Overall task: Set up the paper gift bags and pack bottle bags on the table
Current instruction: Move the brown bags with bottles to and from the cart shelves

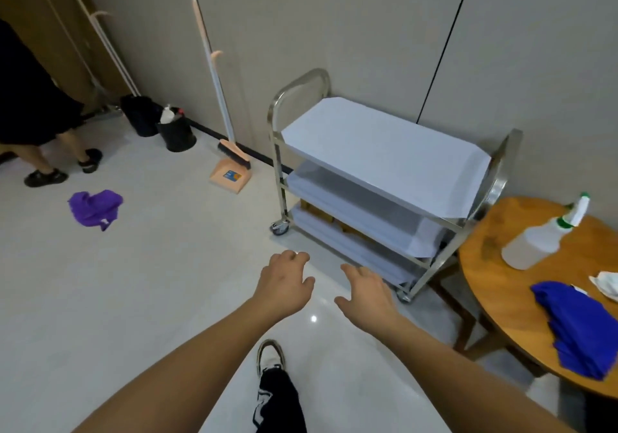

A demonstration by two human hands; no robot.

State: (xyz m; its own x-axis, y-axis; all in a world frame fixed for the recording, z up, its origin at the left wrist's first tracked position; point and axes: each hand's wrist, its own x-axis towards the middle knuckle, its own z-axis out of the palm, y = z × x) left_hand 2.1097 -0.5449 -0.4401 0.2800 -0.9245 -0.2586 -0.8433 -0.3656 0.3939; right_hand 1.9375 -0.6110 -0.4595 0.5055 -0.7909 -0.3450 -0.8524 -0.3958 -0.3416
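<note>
While no gift bags show plainly, brown shapes (pixel 321 213) sit low in the cart (pixel 384 178) at 12 o'clock; task looks unstarted. Left hand (pixel 284 282) and right hand (pixel 366 290) spread, holding nothing. Counter (pixel 501 299) at 3 o'clock.

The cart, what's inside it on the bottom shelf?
On the cart's bottom shelf something brownish-yellow peeks out near the left end. The shelves above cover most of it, so I can't tell what it is. The top shelf shows only its pale cover.
</note>
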